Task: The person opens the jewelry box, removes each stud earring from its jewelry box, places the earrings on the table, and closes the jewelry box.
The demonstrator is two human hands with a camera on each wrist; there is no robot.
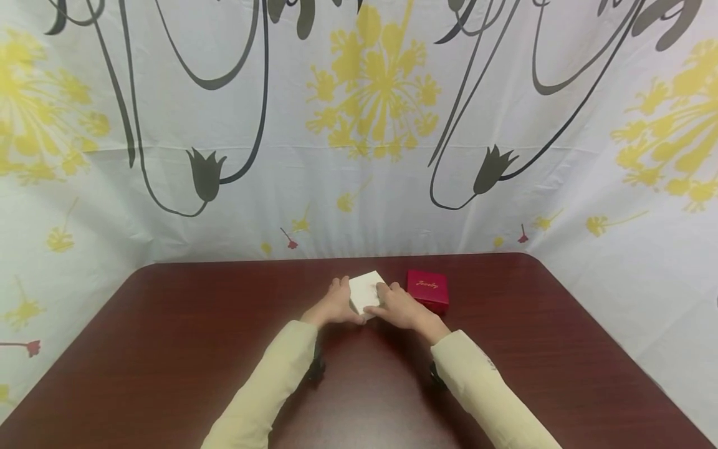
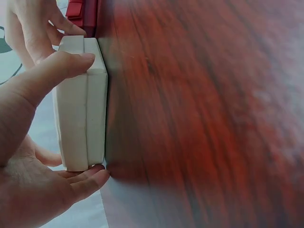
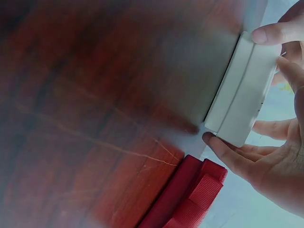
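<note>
L hand (image 1: 336, 304), R hand (image 1: 401, 307) grip wht box (image 1: 364, 293) – red box (image 1: 429, 289) to R.

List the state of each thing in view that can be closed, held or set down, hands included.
White box: closed, lid on, held between both hands.
Red box: closed, resting on the table, not held.
Left hand: grips the white box.
Right hand: grips the white box from the other side.
</note>
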